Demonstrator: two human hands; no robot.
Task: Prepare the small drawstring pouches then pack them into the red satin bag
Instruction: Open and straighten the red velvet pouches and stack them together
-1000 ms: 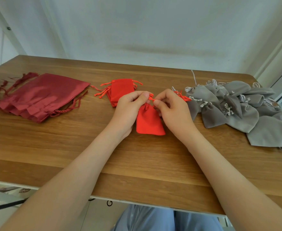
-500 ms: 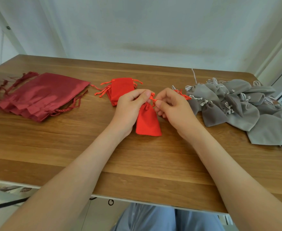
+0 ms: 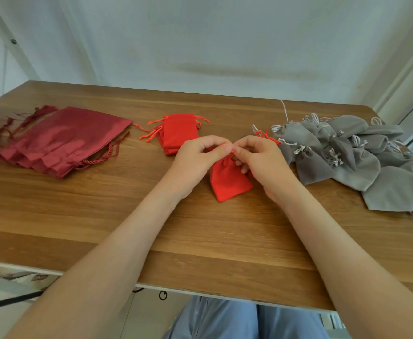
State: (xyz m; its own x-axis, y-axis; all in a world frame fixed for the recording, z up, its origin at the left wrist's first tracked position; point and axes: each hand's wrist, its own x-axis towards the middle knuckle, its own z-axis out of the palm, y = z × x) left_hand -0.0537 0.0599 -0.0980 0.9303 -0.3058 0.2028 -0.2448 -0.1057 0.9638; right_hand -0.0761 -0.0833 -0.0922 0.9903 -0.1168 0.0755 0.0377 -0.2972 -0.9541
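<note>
A small bright red drawstring pouch (image 3: pixel 229 181) lies on the wooden table (image 3: pixel 102 216) in the middle. My left hand (image 3: pixel 198 160) and my right hand (image 3: pixel 261 162) meet at its gathered neck, each pinching the pouch's red cord between thumb and fingers. A short stack of flat red pouches (image 3: pixel 178 133) lies just behind my left hand. The dark red satin bag (image 3: pixel 63 140), on top of several like it, lies flat at the far left with its cords trailing.
A heap of several grey pouches (image 3: pixel 352 157) with white cords covers the right side of the table up to its right edge. Loose red cords (image 3: pixel 264 135) show behind my right hand. The table's front edge runs close to my lap.
Both hands have drawn closer together at the pouch's neck, and the pouch's body has swung so its bottom points more to the right.
</note>
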